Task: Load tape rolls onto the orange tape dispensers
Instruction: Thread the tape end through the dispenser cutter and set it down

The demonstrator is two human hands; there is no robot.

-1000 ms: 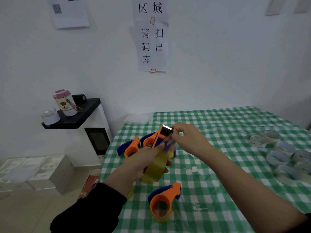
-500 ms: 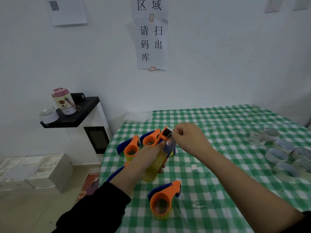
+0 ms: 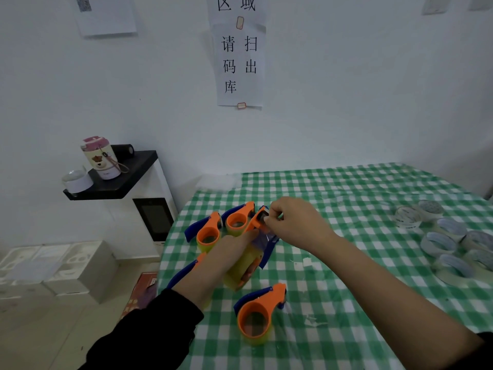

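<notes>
At frame centre, just above the checked counter (image 3: 346, 198), the left hand (image 3: 226, 252) grips an orange tape dispenser (image 3: 256, 220) carrying a yellowish tape roll (image 3: 241, 268). The right hand (image 3: 296, 225) pinches the tape end (image 3: 264, 239) beside the cutter head. Spare tape rolls (image 3: 437, 241) lie at the right edge.

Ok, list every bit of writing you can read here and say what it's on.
"区域": upper wall sheet, cropped by the frame's top edge.
"请扫码出库": lower wall sheet, set in two columns.
Code patch on the left wall paper: too blurred to read.
Print on the pink cup, the tape rolls and the red box on the floor: too small to read.
</notes>
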